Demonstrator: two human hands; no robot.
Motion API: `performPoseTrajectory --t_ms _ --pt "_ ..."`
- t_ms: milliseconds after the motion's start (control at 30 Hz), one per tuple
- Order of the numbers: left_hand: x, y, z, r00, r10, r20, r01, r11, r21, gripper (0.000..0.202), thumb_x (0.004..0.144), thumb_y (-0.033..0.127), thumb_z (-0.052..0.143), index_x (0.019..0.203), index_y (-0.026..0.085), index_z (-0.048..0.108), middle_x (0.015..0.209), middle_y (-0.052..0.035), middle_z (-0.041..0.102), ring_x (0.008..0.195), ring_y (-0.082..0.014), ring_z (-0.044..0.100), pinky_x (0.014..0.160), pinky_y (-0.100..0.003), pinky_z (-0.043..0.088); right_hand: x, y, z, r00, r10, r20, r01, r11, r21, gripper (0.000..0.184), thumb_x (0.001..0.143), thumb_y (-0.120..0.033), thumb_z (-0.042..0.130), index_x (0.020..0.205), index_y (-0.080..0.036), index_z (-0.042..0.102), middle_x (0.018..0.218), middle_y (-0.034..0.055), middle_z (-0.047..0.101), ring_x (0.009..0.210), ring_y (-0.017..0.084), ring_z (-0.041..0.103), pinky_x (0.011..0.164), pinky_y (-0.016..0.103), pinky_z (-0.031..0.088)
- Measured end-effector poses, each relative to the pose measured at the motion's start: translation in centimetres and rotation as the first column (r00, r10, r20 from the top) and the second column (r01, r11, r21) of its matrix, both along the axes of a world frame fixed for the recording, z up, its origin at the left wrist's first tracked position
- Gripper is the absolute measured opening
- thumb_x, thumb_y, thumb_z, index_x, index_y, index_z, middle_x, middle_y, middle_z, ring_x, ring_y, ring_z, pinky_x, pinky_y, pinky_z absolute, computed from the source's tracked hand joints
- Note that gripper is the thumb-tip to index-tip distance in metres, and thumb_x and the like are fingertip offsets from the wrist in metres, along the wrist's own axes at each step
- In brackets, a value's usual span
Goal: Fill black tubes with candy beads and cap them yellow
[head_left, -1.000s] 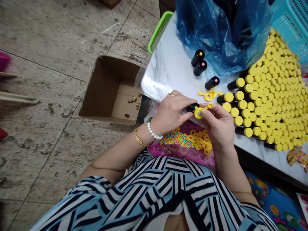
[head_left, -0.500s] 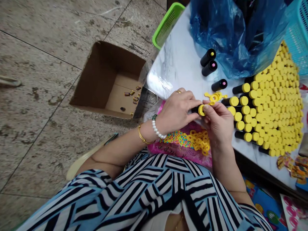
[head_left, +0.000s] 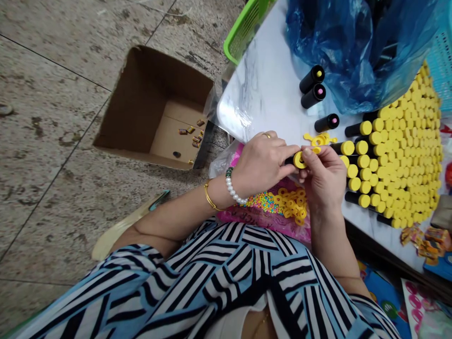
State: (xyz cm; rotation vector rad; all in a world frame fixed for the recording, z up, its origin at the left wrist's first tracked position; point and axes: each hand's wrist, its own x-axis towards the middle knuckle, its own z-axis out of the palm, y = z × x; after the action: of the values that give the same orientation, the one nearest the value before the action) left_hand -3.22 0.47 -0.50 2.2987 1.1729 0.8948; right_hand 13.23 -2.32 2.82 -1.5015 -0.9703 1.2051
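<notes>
My left hand [head_left: 263,162] is closed around a small black tube [head_left: 290,161] near the table's edge. At the tube's end sits a yellow ring-shaped cap [head_left: 300,160], pinched by the thumb and fingers of my right hand [head_left: 325,174]. Part of a yellow piece pokes out above my right thumb. Just beyond the fingers lie loose yellow plastic pieces [head_left: 320,139]. Below my hands, a pink plastic bag [head_left: 247,217] holds tiny coloured balls [head_left: 266,203] and yellow rings [head_left: 294,205]. Three black tubes [head_left: 326,122] with pink or yellow tips stand further back.
Many yellow-capped black tubes [head_left: 406,160] stand packed on the right of the white table [head_left: 256,89]. A blue plastic bag [head_left: 356,61] is behind them. On the floor at left, a cardboard box [head_left: 158,113] contains several small wrapped pieces. A green basket [head_left: 243,30] adjoins the table.
The view has shifted slightly, so the box appears further left and the standing tubes further right. Both hands keep their hold on the tube and its cap, with little visible movement.
</notes>
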Motion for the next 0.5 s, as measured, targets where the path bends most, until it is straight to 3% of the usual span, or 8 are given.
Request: performPoseTrajectory --t_ms 133,367,500 --pt "0.1 0.0 0.0 1.000 0.000 -0.001 0.000 1.000 0.008 0.024 0.094 0.039 0.070 0.109 0.020 0.075 0.079 -0.0029 0.070 0.086 -0.0213 0.061 0.081 -0.033 0.045 0.4 -0.2 -0.3 0.999 0.031 -0.030 -0.031 0.999 -0.013 0.022 0.085 -0.041 0.082 0.093 -0.024 0.070 0.060 -0.0073 0.061 0.043 0.006 0.052 0.044 0.019 0.047" --pt "-0.2 0.1 1.0 0.998 -0.026 -0.053 0.024 0.999 -0.042 0.022 0.094 0.035 0.071 0.108 0.019 0.076 0.081 -0.0044 0.073 0.086 -0.0212 0.064 0.082 -0.033 0.047 0.5 -0.1 -0.6 0.999 0.036 -0.020 -0.035 0.999 0.026 0.025 0.085 -0.041 0.083 0.090 -0.023 0.066 0.066 -0.0077 0.063 0.043 0.004 0.052 0.043 0.017 0.049" --pt "-0.6 -0.1 2.6 0.996 -0.076 0.041 0.084 0.966 -0.244 0.026 0.089 0.031 0.073 0.111 0.018 0.075 0.075 -0.0031 0.074 0.075 -0.0185 0.068 0.071 -0.029 0.049 0.5 0.1 -0.4 0.994 0.107 -0.009 -0.107 0.994 0.013 0.026 0.088 -0.044 0.080 0.092 -0.024 0.063 0.064 -0.0087 0.060 0.042 0.005 0.052 0.043 0.017 0.049"
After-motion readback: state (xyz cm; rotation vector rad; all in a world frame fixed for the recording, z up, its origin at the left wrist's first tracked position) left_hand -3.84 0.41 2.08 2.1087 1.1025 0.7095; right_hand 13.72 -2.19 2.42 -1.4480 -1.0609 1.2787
